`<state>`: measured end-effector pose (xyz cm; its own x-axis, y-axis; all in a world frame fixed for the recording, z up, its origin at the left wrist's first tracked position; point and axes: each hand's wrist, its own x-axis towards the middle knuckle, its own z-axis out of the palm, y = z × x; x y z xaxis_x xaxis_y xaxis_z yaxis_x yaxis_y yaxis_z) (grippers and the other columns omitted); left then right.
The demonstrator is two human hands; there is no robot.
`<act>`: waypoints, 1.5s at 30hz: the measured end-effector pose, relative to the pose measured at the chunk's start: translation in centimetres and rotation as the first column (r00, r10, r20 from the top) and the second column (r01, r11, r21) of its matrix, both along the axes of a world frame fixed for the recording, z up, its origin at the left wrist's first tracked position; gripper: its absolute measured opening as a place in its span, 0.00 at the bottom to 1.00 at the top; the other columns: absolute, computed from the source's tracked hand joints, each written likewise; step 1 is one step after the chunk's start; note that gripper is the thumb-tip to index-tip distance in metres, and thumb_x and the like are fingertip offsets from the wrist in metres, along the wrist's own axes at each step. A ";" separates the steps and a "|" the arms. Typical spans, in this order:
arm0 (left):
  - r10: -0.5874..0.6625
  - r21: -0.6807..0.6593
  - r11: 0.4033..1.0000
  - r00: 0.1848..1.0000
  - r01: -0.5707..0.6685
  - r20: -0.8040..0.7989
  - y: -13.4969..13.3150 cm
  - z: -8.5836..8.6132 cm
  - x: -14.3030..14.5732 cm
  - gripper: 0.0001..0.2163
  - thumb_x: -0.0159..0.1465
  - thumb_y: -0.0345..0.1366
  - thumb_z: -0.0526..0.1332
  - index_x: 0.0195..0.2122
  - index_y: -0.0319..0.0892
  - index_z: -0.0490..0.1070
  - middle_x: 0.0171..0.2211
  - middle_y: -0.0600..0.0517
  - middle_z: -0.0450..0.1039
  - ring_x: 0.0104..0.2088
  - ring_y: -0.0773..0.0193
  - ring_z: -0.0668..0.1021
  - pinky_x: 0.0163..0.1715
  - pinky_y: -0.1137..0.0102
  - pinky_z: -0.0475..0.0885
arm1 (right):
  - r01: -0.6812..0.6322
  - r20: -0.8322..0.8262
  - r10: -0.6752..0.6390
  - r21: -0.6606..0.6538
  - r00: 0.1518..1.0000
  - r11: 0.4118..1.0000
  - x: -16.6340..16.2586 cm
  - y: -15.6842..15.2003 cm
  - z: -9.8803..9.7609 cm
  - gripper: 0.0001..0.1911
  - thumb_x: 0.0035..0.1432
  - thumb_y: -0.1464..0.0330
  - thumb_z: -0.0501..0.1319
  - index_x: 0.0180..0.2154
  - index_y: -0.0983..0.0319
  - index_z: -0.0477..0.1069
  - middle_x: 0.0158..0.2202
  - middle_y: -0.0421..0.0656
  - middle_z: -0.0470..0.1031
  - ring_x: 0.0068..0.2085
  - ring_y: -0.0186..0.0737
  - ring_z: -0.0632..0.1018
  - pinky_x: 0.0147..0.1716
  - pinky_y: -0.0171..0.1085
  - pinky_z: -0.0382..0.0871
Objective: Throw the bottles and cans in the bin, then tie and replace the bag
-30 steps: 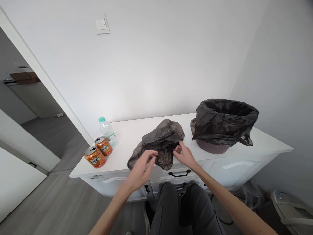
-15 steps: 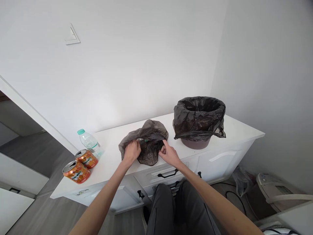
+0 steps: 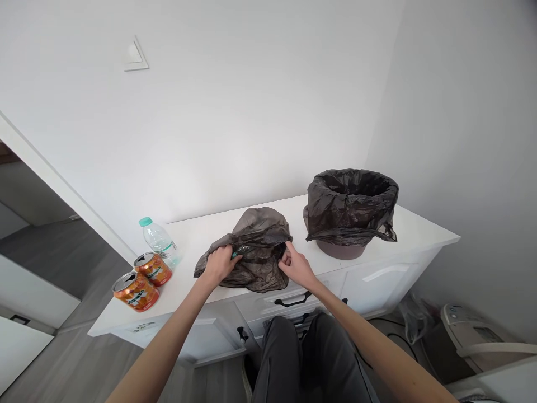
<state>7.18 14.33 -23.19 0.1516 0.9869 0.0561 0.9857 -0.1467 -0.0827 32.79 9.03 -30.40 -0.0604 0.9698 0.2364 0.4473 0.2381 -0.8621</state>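
Observation:
A crumpled dark, see-through trash bag (image 3: 262,224) lies on the white cabinet top. At its opening, my left hand (image 3: 218,264) is closed at the teal cap of a clear plastic bottle (image 3: 240,251); most of that bottle is hidden in the bag. On the opening's right side my right hand (image 3: 297,265) pinches the bag's edge. To the left, two orange soda cans (image 3: 136,291) stand with opened tops, beside another clear bottle (image 3: 158,238) with a teal cap.
Right of the bag stands a brownish trash bin (image 3: 342,250) lined with a black bag (image 3: 350,210). The cabinet (image 3: 188,226) backs onto a white wall with a switch (image 3: 136,54). A beige appliance (image 3: 482,336) sits low at the right.
My left hand has moved left, and the teal cap now shows by its fingers. The bag has spread further left and its opening has narrowed. My right hand stays at the edge.

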 end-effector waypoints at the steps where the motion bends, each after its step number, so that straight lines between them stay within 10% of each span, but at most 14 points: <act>1: -0.010 0.002 1.000 1.000 0.010 0.010 -0.4 0.0 -0.4 0.15 0.69 0.46 0.61 0.48 0.39 0.73 0.46 0.36 0.80 0.48 0.41 0.82 0.42 0.60 0.76 | 0.005 0.003 -0.005 0.003 1.000 1.000 -0.1 -0.1 0.0 0.13 0.55 0.65 0.55 0.44 0.54 0.60 0.25 0.31 0.68 0.27 0.40 0.72 0.29 0.36 0.58; 13: -0.307 0.232 0.937 0.932 0.261 0.191 -5.8 -2.9 -2.8 0.14 0.74 0.41 0.52 0.56 0.46 0.71 0.51 0.43 0.79 0.49 0.49 0.82 0.47 0.61 0.76 | 0.035 0.128 -0.039 0.033 0.991 0.999 -0.8 0.3 -2.0 0.09 0.55 0.64 0.55 0.35 0.54 0.53 0.27 0.34 0.71 0.29 0.41 0.74 0.30 0.37 0.60; 21: -0.065 0.168 0.984 0.997 0.059 0.032 -2.9 -3.2 -3.2 0.22 0.74 0.48 0.52 0.54 0.34 0.71 0.45 0.32 0.79 0.50 0.39 0.81 0.46 0.57 0.74 | 0.036 0.170 -0.038 0.015 0.985 0.999 -0.8 0.7 -2.6 0.08 0.57 0.64 0.56 0.35 0.54 0.55 0.27 0.34 0.71 0.29 0.41 0.74 0.29 0.36 0.59; 33: -0.057 0.100 0.993 0.998 0.060 -0.026 0.7 -3.0 -0.7 0.21 0.74 0.47 0.52 0.42 0.36 0.78 0.41 0.33 0.81 0.43 0.41 0.83 0.39 0.59 0.74 | 0.049 0.152 -0.054 0.035 0.987 0.998 -0.4 1.1 -2.5 0.08 0.56 0.66 0.56 0.35 0.54 0.56 0.26 0.32 0.73 0.28 0.39 0.74 0.29 0.35 0.56; 39: -0.079 0.127 0.988 0.992 0.091 -0.097 -0.8 -0.7 0.3 0.26 0.75 0.51 0.47 0.42 0.37 0.78 0.39 0.34 0.81 0.42 0.40 0.83 0.37 0.58 0.73 | 0.035 0.108 -0.039 0.034 0.993 0.999 -0.2 0.9 -1.6 0.07 0.57 0.66 0.57 0.36 0.54 0.57 0.27 0.32 0.74 0.28 0.39 0.73 0.30 0.36 0.56; 45: -0.164 0.340 0.919 0.977 0.201 -0.133 -5.3 6.3 0.3 0.26 0.73 0.57 0.46 0.47 0.42 0.73 0.39 0.42 0.80 0.37 0.49 0.82 0.34 0.64 0.68 | -0.005 0.057 0.004 0.024 0.998 1.000 0.2 0.5 -1.2 0.14 0.58 0.66 0.56 0.47 0.54 0.64 0.28 0.33 0.74 0.28 0.39 0.74 0.29 0.36 0.58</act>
<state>7.45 9.00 -16.92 0.3499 0.8615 0.3680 0.9285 -0.2669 -0.2580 32.97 9.54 -31.57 -0.0786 0.9635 0.2559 0.4940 0.2606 -0.8295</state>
